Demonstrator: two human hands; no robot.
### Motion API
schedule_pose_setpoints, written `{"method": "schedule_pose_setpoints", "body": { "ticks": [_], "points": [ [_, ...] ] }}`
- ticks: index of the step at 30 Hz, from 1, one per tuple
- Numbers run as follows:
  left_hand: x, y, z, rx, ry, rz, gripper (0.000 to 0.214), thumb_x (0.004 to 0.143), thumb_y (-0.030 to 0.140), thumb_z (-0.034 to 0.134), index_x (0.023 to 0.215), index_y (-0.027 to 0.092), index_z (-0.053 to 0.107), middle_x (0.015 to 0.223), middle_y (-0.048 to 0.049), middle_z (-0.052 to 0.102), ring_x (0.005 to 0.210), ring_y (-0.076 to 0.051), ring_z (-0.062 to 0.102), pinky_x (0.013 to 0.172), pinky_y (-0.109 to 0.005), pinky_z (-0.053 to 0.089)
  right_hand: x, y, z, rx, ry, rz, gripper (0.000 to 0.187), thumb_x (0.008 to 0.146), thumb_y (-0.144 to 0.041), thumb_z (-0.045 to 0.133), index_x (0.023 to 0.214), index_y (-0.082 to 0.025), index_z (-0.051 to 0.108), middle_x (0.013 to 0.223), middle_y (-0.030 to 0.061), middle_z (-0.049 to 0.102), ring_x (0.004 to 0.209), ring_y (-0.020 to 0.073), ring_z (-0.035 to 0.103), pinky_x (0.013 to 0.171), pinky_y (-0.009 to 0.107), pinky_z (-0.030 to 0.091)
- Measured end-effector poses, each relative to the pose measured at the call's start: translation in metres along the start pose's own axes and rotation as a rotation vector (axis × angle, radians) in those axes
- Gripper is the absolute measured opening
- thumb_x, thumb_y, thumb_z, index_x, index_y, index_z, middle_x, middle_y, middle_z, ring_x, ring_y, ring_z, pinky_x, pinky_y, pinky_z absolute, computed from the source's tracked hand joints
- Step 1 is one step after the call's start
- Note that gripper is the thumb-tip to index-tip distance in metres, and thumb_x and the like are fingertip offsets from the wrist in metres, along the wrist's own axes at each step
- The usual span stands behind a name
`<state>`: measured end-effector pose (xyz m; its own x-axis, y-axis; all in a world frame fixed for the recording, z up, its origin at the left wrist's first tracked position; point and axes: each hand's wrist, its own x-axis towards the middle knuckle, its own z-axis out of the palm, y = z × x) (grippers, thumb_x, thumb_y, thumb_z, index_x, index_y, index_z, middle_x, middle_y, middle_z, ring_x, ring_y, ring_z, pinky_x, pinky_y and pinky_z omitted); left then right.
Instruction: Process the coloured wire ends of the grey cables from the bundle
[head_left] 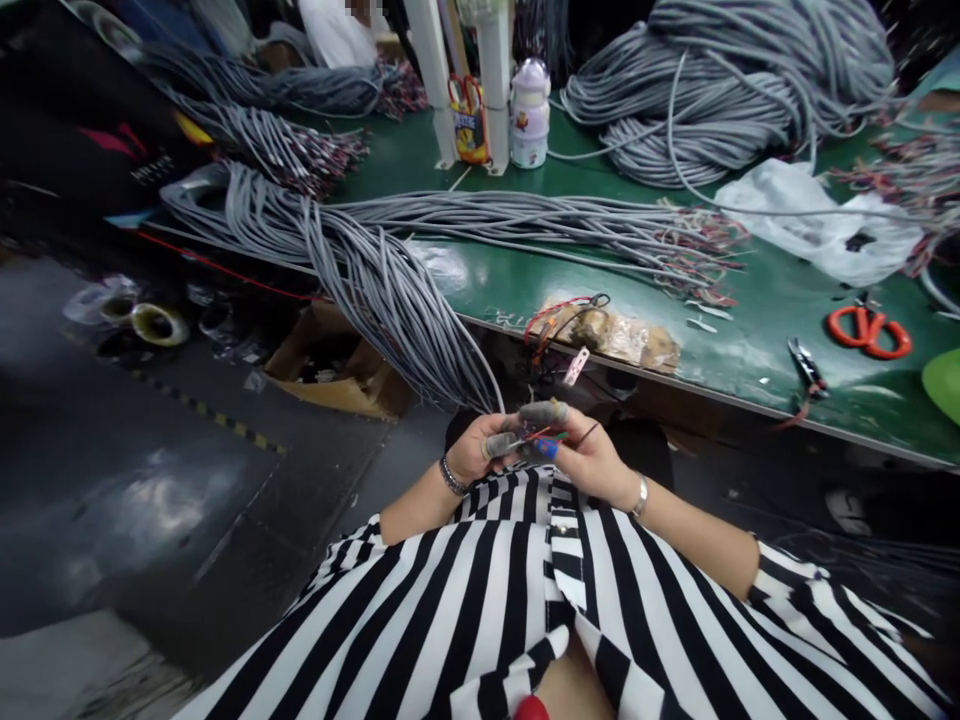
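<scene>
Both hands meet in front of my striped shirt, just below the bench edge. My left hand is closed around the end of a grey cable that comes from a long bundle draped off the bench. Thin coloured wires fan out of the cable end between the hands. My right hand pinches these wires between thumb and forefinger. Grey covers are on some fingertips of both hands, and blue tape wraps my right thumb. The exact grip on each wire is too small to make out.
On the green bench lie grey cable bundles, red-handled scissors, small cutters and a plastic bag. A bottle stands by a white post. Below left, a cardboard box sits on the floor.
</scene>
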<state>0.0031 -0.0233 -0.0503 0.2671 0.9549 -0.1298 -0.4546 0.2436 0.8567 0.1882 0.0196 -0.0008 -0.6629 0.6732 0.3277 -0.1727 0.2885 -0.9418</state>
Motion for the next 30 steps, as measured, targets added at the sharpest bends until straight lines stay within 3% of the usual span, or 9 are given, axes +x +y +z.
{"method": "schedule_pose_setpoints", "body": {
  "ticks": [5,11,13,15,17,18,23,27,30],
  "points": [
    [-0.001,0.009,-0.001,0.119,-0.116,-0.037,0.047,0.067,0.055,0.078,0.07,0.01,0.063,0.046,0.002,0.053,0.03,-0.003,0.035,0.031,-0.016,0.022,-0.007,0.006,-0.014,-0.58,-0.095,-0.301,0.022,0.089,-0.015,0.05,0.106,-0.019,0.064,0.1,0.0106,0.066,0.084,0.0179,0.063,0.07,0.03,0.054],
    [0.002,0.021,0.004,0.33,-0.292,-0.044,0.041,0.071,0.05,0.076,0.072,0.009,0.072,0.05,-0.0028,0.058,0.038,-0.009,0.048,0.039,-0.02,0.036,-0.012,0.005,-0.045,-0.554,-0.242,-0.23,0.017,0.093,-0.021,0.049,0.091,-0.018,0.065,0.084,0.0067,0.062,0.073,0.015,0.058,0.065,0.026,0.048],
    [0.005,0.023,0.005,0.363,-0.331,-0.002,0.039,0.071,0.049,0.077,0.074,0.01,0.074,0.055,-0.0053,0.062,0.044,-0.011,0.053,0.044,-0.022,0.041,-0.015,0.014,-0.061,-0.505,-0.165,-0.141,0.018,0.093,-0.025,0.051,0.091,-0.019,0.067,0.082,0.0061,0.062,0.074,0.0155,0.059,0.067,0.028,0.048],
    [0.006,0.026,0.007,0.389,-0.361,0.039,0.037,0.07,0.048,0.078,0.073,0.011,0.075,0.058,-0.007,0.064,0.048,-0.013,0.056,0.048,-0.024,0.044,-0.023,0.028,-0.076,-0.482,0.069,-0.009,0.018,0.092,-0.031,0.055,0.086,-0.02,0.068,0.078,0.0045,0.063,0.071,0.0157,0.058,0.068,0.029,0.048],
    [0.006,0.029,0.008,0.407,-0.33,0.098,0.035,0.07,0.046,0.078,0.073,0.011,0.076,0.058,-0.0072,0.064,0.05,-0.013,0.057,0.049,-0.024,0.044,-0.034,0.041,-0.087,-0.415,0.411,0.145,0.021,0.089,-0.038,0.059,0.084,-0.02,0.067,0.075,0.0029,0.063,0.068,0.0153,0.056,0.065,0.03,0.046],
    [0.005,0.03,0.009,0.411,-0.289,0.129,0.032,0.071,0.044,0.078,0.073,0.011,0.076,0.058,-0.0068,0.064,0.051,-0.012,0.056,0.049,-0.023,0.044,-0.04,0.046,-0.09,-0.356,0.5,0.22,0.024,0.088,-0.042,0.061,0.084,-0.02,0.067,0.071,0.0017,0.061,0.064,0.0144,0.054,0.062,0.029,0.045],
    [0.01,0.023,0.012,0.369,-0.061,0.171,0.031,0.072,0.041,0.079,0.08,0.011,0.075,0.062,-0.0043,0.064,0.051,-0.009,0.054,0.048,-0.02,0.043,-0.056,0.05,-0.082,-0.111,0.454,0.507,0.053,0.087,-0.064,0.051,0.064,-0.017,0.06,0.047,-0.0036,0.039,0.042,0.0083,0.031,0.042,0.025,0.025],
    [0.025,0.014,0.01,0.321,0.052,0.186,0.03,0.072,0.038,0.08,0.083,0.012,0.073,0.061,-0.0019,0.064,0.049,-0.007,0.052,0.047,-0.018,0.042,-0.038,0.045,-0.071,0.064,0.465,0.461,0.05,0.084,-0.067,0.053,0.077,-0.018,0.061,0.064,0.0007,0.057,0.047,0.0077,0.038,0.042,0.023,0.029],
    [0.04,0.012,0.009,0.278,0.122,0.229,0.034,0.07,0.042,0.081,0.085,0.013,0.072,0.061,-0.0007,0.064,0.048,-0.007,0.052,0.046,-0.018,0.041,-0.014,0.044,-0.069,0.254,0.43,0.511,0.049,0.078,-0.067,0.061,0.08,-0.018,0.061,0.069,-0.0001,0.058,0.043,0.0043,0.027,0.037,0.02,0.018]
  ]
}}
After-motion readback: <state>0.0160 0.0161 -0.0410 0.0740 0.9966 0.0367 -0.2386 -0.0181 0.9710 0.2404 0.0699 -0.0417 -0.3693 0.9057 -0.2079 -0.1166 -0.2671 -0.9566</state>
